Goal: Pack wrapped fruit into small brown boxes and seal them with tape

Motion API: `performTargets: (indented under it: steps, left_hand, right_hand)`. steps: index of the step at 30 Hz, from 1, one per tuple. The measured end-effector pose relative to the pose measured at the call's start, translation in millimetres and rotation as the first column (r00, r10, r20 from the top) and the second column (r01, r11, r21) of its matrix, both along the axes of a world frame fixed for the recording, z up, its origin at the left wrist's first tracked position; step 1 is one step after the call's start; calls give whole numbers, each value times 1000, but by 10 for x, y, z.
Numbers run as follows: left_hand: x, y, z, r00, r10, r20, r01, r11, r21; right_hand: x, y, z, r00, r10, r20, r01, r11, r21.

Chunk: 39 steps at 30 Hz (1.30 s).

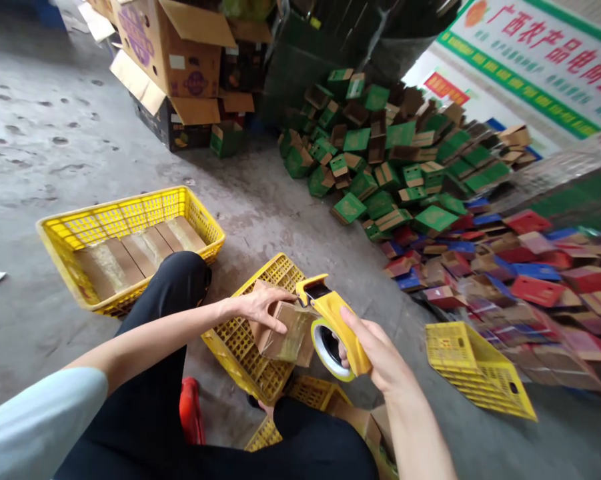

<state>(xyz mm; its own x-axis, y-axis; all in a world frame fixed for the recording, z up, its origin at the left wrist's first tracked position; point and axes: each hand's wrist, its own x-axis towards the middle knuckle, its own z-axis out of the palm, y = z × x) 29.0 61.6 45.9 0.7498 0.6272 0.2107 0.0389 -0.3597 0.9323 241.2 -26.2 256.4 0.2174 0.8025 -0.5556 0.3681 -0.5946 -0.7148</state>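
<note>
The small cardboard box (290, 337) is in front of me, between my knees, at the yellow gridded crate (233, 340); I can't tell whether it rests on the crate's upturned base or down inside it. The box sits tilted in my view, and a band of clear tape (293, 340) runs over the side facing me. My left hand (265, 308) is clamped on it, thumb on the near face and fingers along the upper edge. My right hand (370, 343) is wrapped around the handle of a yellow tape dispenser (343, 317), whose head is just beside the box's upper edge and my left fingertips. A tape roll (324, 348) with a pale rim sits in it.

By my left knee, on the floor (260, 213), a long yellow crate (47, 250) holds a row of taped brown cartons (143, 250). Something red (193, 410) shows beside my dark trousers (140, 413), mostly hidden. To my right is another yellow crate (480, 373), tipped at an angle.

Farther out lie a heap of green boxes (380, 170) and, nearer on the right, red and blue boxes (535, 287). Large open cartons (187, 60) are stacked at the upper left, and a banner (540, 60) with red characters hangs at the upper right.
</note>
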Motion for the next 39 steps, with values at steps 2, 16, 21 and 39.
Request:
performTargets:
  steps: [2, 16, 21, 39]
  left_hand:
    - [56, 70, -33, 997, 76, 10, -75, 995, -61]
    - [181, 109, 74, 912, 374, -167, -402, 896, -188]
    - [174, 148, 210, 909, 353, -220, -398, 892, -214]
    - [-74, -73, 320, 956, 228, -184, -259, 951, -168]
  right_hand:
    - [-14, 53, 3, 1000, 2, 1, -2, 1000, 11]
    - [398, 10, -348, 999, 38, 19, -37, 997, -75]
    - [516, -137, -783, 996, -40, -83, 41, 999, 9]
    - [446, -538, -1330, 891, -196, -410, 231, 972, 36]
